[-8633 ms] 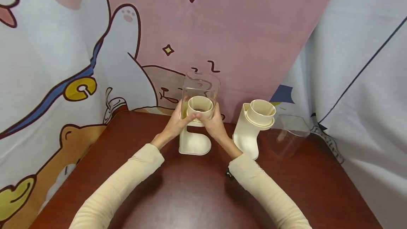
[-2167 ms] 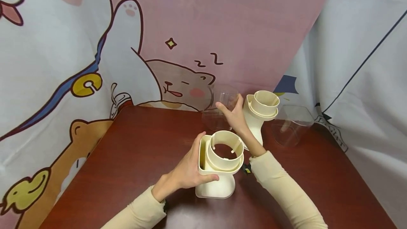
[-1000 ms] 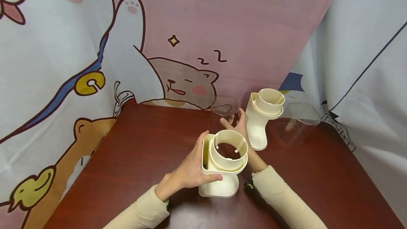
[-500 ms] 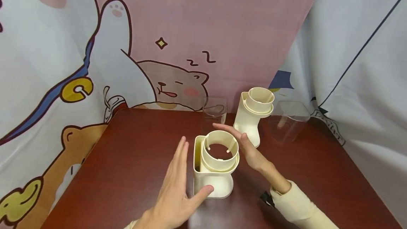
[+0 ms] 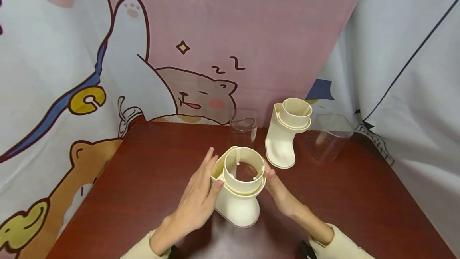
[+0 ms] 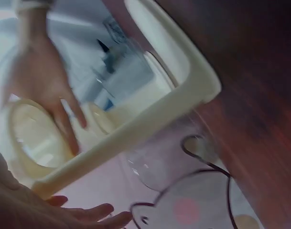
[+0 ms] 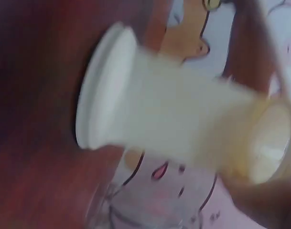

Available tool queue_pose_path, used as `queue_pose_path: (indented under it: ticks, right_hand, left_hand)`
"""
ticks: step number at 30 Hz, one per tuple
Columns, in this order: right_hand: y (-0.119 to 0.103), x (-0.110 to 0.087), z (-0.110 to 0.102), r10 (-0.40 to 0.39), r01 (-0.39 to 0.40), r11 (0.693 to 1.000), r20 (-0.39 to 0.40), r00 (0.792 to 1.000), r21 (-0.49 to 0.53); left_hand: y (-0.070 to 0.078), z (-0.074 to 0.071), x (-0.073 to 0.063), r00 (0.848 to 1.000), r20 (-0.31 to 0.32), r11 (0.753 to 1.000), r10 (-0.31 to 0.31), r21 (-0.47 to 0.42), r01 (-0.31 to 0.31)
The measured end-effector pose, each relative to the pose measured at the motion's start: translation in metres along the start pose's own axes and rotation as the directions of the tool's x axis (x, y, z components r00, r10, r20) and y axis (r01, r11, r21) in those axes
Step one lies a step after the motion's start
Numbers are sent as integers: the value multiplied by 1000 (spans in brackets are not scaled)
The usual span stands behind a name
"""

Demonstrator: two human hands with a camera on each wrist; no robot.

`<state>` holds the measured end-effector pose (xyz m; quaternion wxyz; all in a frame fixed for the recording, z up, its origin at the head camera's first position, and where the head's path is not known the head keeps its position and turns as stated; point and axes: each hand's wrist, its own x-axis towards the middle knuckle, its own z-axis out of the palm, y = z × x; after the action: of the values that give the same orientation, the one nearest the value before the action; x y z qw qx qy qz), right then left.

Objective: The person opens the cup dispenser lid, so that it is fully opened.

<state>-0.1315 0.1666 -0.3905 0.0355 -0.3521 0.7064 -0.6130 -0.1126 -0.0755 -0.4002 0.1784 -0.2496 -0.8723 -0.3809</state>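
Observation:
A cream plastic stand (image 5: 238, 207) with a round open collar on top stands on the table in front of me, its foot towards me and slightly right. My left hand (image 5: 197, 195) lies along its left side, fingers fairly straight and thumb near the collar. On the other side my right hand (image 5: 282, 195) has its fingers at the collar's right edge. The left wrist view shows the right hand (image 6: 42, 81) with fingers extended beside the ring. In the right wrist view, the stand (image 7: 169, 109) appears blurred. Behind it stands a clear plastic container (image 5: 244, 125).
A second cream stand (image 5: 281, 147) of the same shape is at the back right. Beside it sits another clear container (image 5: 328, 137). A printed cloth (image 5: 280, 31) hangs behind the dark red table (image 5: 161, 163).
Earlier, both hands held a clear container over a stand; it now stands at the back. The left hand released its grip, then both hands came to the stand's sides, and it has turned clockwise.

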Motion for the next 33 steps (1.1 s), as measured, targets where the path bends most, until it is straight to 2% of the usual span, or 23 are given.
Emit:
queue_pose_path:
  ticks: [2, 5, 8, 10, 12, 15, 18, 20, 22, 25, 29, 33]
  right_hand:
    - [-6, -4, 12, 21, -22, 1000, -49, 999, -2]
    - [-15, -8, 27, 56, -66, 995, -129, 990, -73]
    - [-18, -8, 29, 65, -89, 987, -168, 984, -136]
    - [-17, -4, 23, 25, -62, 974, -165, 986, -220]
    - [-15, 3, 12, -33, -9, 951, -132, 991, -308]
    - [-8, 21, -4, -109, 83, 917, -46, 993, -391]
    - [1, 32, -10, -125, 124, 927, 19, 992, -354]
    - [5, 34, -8, -114, 112, 941, 13, 993, -321]
    - [6, 33, -2, -100, 84, 939, -29, 995, -333]
    - [3, 36, 12, -79, 24, 904, -111, 991, -427]
    - [0, 49, 29, -41, -59, 854, -180, 983, -517]
    - [2, 67, 37, 5, -122, 840, -217, 976, -530]
  left_hand:
    - [-10, -1, 8, 1000, 17, 998, -4, -65, 5]
    - [-21, -2, 18, 999, 52, 990, 5, -139, 3]
    - [-24, -3, 21, 999, 36, 993, 21, -113, -16]
    - [-15, -6, 19, 1000, -1, 997, 10, -74, -10]
    - [0, -11, 13, 1000, -29, 1000, -5, -30, 4]
    - [28, -21, 3, 1000, -2, 1000, -24, 1, 24]
    - [47, -22, -4, 997, 69, 1000, -23, 13, 23]
    - [50, -17, -2, 995, 91, 999, -32, 2, 32]
    - [45, -11, 2, 996, 85, 999, -41, -23, 43]
    - [30, -8, 11, 996, 43, 995, -77, -62, 79]
    - [9, -14, 22, 993, 6, 990, -122, -65, 122]
    - [-9, -21, 30, 992, 8, 992, -125, -26, 125]
